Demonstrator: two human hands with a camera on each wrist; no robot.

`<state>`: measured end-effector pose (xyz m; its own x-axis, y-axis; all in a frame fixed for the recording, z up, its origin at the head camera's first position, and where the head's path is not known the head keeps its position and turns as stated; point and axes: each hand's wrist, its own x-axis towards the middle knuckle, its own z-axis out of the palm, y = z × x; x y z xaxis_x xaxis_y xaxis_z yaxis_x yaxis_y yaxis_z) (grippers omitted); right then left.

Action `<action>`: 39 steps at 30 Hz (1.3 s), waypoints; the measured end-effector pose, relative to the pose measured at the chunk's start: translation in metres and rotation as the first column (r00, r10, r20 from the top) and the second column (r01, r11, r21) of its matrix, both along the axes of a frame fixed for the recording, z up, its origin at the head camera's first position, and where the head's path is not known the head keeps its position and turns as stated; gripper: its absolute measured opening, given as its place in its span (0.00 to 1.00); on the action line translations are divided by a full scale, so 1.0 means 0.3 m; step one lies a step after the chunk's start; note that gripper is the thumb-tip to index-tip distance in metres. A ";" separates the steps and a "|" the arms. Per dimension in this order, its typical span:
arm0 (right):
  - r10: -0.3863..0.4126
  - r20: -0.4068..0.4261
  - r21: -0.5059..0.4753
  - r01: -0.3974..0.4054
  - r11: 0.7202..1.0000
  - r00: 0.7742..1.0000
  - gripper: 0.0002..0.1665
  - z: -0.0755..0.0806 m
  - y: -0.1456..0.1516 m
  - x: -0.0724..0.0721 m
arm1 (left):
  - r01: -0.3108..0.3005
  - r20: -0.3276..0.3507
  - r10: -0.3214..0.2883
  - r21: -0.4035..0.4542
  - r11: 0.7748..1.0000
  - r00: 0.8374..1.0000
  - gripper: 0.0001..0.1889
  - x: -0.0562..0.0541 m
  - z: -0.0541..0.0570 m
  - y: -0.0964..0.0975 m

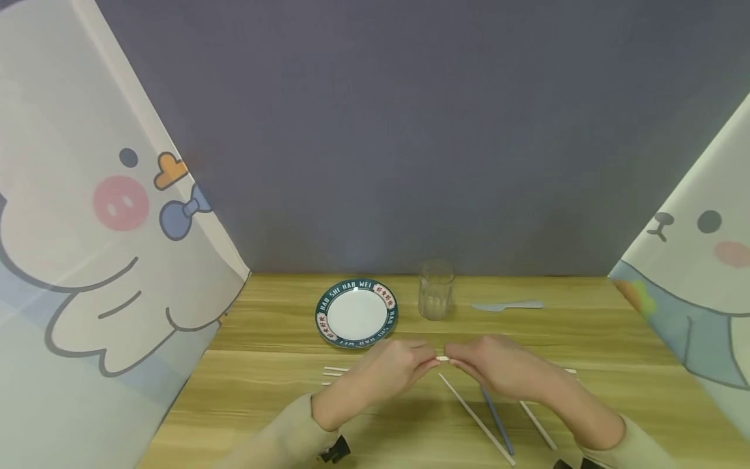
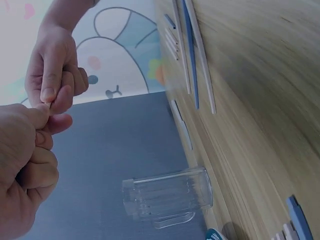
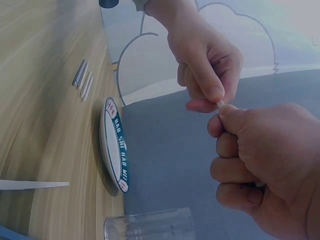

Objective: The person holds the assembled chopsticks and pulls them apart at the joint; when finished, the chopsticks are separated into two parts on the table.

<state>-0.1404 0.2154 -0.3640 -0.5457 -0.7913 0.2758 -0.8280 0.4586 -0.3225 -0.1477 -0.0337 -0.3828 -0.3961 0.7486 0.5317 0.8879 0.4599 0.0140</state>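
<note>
Both hands meet above the table, with a thin white stick between them. My left hand pinches one part of it between thumb and fingers, and my right hand pinches it just beside. Only a short bit shows between the fingertips; fingers hide the rest. A small pale end shows under the right hand's curled fingers in the right wrist view. Below the hands lie a long white stick, a blue stick and another white stick.
A green-rimmed plate stands at the back, with a clear glass mug and a pale knife to its right. Short white pieces lie left, beside a short blue piece; more short pieces lie right. Walls enclose the table.
</note>
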 end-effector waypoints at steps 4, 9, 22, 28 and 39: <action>-0.004 -0.023 -0.008 0.004 1.000 1.000 0.15 -0.001 0.001 0.003 | 0.008 0.011 -0.008 0.013 1.000 1.000 0.09 0.003 -0.004 0.004; -0.005 -0.039 -0.016 0.004 1.000 0.999 0.15 -0.002 -0.005 0.003 | -0.030 0.029 0.029 0.026 0.999 0.999 0.09 0.010 -0.003 0.004; 0.018 -0.054 -0.051 -0.021 0.998 0.998 0.15 -0.009 -0.012 0.003 | 0.014 0.065 -0.014 0.003 1.000 0.998 0.11 0.003 -0.002 -0.014; 0.017 -0.050 -0.058 -0.020 0.998 0.999 0.16 -0.011 -0.016 0.002 | -0.023 0.026 0.024 -0.011 1.000 0.999 0.10 0.010 0.005 -0.010; 0.073 0.065 -0.074 -0.069 0.995 0.995 0.14 -0.014 0.002 -0.006 | -0.006 0.038 0.007 -0.022 1.000 0.999 0.12 0.014 0.008 -0.010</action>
